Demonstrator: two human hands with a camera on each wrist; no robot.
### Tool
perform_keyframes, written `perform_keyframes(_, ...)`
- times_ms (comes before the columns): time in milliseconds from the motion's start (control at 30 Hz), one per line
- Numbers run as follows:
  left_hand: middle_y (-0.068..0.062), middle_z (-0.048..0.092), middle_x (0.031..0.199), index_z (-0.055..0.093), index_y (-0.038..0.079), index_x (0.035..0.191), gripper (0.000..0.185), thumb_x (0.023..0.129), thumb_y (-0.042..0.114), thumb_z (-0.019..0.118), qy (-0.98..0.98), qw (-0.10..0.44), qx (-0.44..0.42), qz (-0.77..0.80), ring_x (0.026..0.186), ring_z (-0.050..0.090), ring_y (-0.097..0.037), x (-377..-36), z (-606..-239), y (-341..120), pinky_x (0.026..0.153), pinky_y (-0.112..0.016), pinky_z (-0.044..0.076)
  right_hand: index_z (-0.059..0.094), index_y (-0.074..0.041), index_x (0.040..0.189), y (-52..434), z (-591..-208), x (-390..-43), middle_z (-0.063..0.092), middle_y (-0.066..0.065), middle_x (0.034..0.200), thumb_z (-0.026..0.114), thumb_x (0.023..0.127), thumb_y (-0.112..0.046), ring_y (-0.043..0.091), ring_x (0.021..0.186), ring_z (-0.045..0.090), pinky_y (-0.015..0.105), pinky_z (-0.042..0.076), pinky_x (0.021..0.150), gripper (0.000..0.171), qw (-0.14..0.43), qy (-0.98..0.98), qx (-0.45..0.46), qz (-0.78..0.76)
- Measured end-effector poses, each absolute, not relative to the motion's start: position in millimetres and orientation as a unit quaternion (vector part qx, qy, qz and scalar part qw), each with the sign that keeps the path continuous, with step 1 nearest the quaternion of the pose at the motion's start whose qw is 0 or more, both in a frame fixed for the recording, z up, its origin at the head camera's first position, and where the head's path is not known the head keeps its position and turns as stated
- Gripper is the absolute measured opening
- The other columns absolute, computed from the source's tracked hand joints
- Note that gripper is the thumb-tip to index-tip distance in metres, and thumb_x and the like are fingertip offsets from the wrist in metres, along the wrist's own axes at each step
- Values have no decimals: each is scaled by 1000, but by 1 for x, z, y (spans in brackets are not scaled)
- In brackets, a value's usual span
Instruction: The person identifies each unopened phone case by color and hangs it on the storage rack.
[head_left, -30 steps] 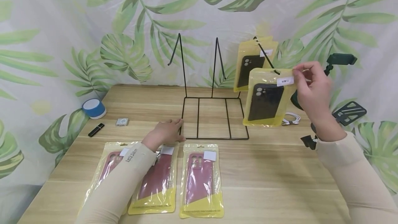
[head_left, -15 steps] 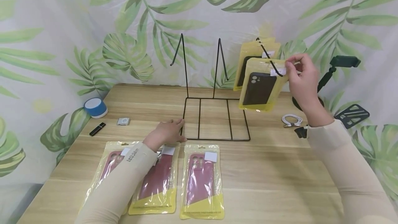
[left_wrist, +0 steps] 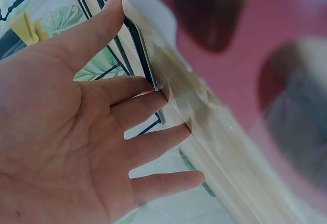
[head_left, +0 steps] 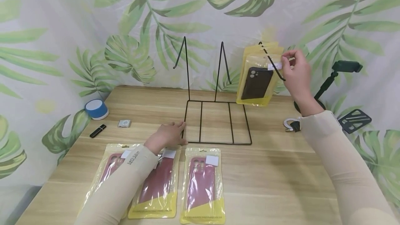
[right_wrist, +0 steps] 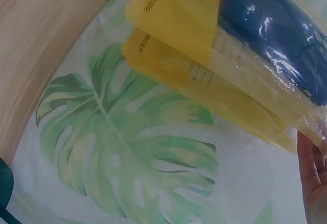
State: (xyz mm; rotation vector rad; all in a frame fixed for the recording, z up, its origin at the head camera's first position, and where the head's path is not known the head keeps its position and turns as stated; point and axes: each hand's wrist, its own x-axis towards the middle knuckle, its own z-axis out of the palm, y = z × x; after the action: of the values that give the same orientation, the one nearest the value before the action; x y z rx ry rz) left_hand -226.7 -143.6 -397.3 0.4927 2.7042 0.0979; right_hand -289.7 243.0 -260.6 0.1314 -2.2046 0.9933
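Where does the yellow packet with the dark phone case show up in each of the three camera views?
Head view: upper right, packet hanging on the wire rack, pinched by the right hand.
Left wrist view: not in it; only the left hand by the rack's base.
Right wrist view: upper right, filling the corner.
Shared landmark: the black wire rack.

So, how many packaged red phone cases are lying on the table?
3, side by side at the front edge: left one mostly under the left sleeve, middle one partly under it, right one fully visible. More could be hidden under the arm.
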Motion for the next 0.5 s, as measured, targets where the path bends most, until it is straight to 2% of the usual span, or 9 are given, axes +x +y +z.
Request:
perform_keyframes(133,-12,25,164,25,3,157,83,95,47,60,964,192,178,38,146,29,-45,-226,-401,-145,115,-64,28,59,-5,115,241,-262,-299,57,-8,103,50,103,-29,-9,78,46,18,37,67,28,346,-856,40,381)
perform_keyframes(267,-12,25,164,24,4,157,84,95,48,60,965,189,180,39,146,29,-45,-227,-403,-145,116,-64,28,59,-9,118,241,-262,-304,60,-3,111,49,102,-34,-5,84,52,18,39,72,31,338,-857,24,388)
perform_keyframes(333,-11,24,164,24,4,157,84,95,48,60,965,190,178,38,146,29,-45,-228,-403,-146,116,-64,27,57,-12,124,242,-264,-303,60,1,121,49,102,-37,3,94,58,20,44,79,34,332,-856,19,396)
perform_keyframes(400,-11,24,164,24,4,157,84,95,48,61,965,191,177,36,147,29,-44,-228,-403,-147,115,-64,27,53,-14,132,244,-269,-300,56,4,133,49,102,-39,12,111,58,24,47,92,39,319,-854,16,410)
perform_keyframes(500,-11,24,164,24,5,157,84,95,48,61,964,195,176,32,147,29,-44,-228,-404,-148,115,-65,28,36,-12,150,251,-285,-290,40,9,153,48,103,-40,23,139,42,38,37,114,56,287,-868,13,404)
